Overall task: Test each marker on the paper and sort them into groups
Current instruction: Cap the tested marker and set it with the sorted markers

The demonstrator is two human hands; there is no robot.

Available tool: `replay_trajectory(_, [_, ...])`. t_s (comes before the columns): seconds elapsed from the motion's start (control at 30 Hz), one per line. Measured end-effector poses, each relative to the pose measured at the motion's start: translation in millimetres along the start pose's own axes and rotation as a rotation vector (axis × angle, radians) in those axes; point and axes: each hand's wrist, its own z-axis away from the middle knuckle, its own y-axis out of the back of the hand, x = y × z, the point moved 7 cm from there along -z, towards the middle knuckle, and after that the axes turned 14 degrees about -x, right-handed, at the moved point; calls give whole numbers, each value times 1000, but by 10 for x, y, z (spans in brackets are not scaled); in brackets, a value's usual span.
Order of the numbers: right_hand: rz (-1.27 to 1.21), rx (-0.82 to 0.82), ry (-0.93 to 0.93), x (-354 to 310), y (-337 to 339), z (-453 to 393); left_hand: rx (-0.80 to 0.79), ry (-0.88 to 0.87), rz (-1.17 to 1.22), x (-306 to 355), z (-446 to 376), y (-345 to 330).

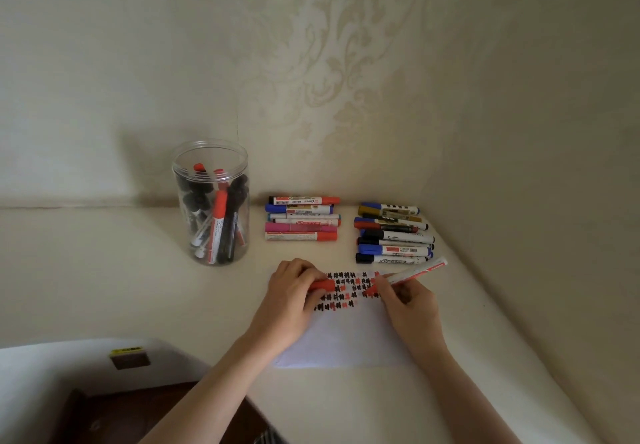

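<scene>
My right hand (410, 301) grips an uncapped red marker (414, 273), its tip down on the white paper (349, 343) among rows of red and black test marks. My left hand (292, 296) rests on the paper's left side and holds the red cap (323, 285). One sorted group of markers (302, 218) lies behind the paper, with red, blue, teal and pink caps. A second group (393, 237) lies to the right, mostly black and blue. A clear plastic jar (211, 201) at the left holds several more red and black markers.
The pale tabletop (138, 270) meets a patterned wall at the back and another wall on the right. A white chair back (86, 360) with a yellow label sits at the lower left, next to the table's near edge.
</scene>
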Motion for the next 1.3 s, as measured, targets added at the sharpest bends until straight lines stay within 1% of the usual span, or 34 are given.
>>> replay_trajectory(0.07, [-74, 11, -25, -37, 14, -11, -26, 9, 107, 9, 4, 48])
replay_trajectory(0.13, [-136, 70, -3, -80, 49, -11, -38, 19, 225, -5, 20, 94])
replay_trajectory(0.2, [-153, 87, 27, -135, 15, 11, -37, 33, 329, -37, 39, 123])
replay_trajectory(0.33, [-236, -43, 20, -187, -247, 49, -24, 61, 464, -81, 46, 147])
replay_trajectory(0.4, [-280, -74, 8, -197, -330, 44, -14, 70, 509, -92, 42, 155])
replay_trajectory(0.5, [-296, -96, 15, -249, -390, 48, -24, 67, 512, -104, 39, 132])
replay_trajectory(0.6, [-259, -100, 44, -296, -423, 63, -25, 63, 503, -121, 31, 114])
replay_trajectory(0.73, [-206, -115, 38, -300, -470, 44, -21, 49, 503, -103, 34, 125])
replay_trajectory(0.8, [-190, -183, 37, -328, -531, 42, -21, 37, 513, -99, 37, 131])
replay_trajectory(0.87, [-203, -294, 30, -349, -613, 33, -17, 23, 531, -93, 42, 141])
replay_trajectory(0.97, [-323, -364, -20, -371, -616, -16, 7, 18, 586, -83, 58, 181])
replay_trajectory(1.03, [-312, -345, -17, -421, -564, -59, 9, 12, 617, -65, 64, 191])
replay_trajectory(1.17, [-236, -254, 24, -441, -536, -126, 16, 37, 639, -91, 65, 173])
replay_trajectory(1.3, [-182, -240, 28, -431, -620, -164, 63, 88, 619, -157, 74, 191])
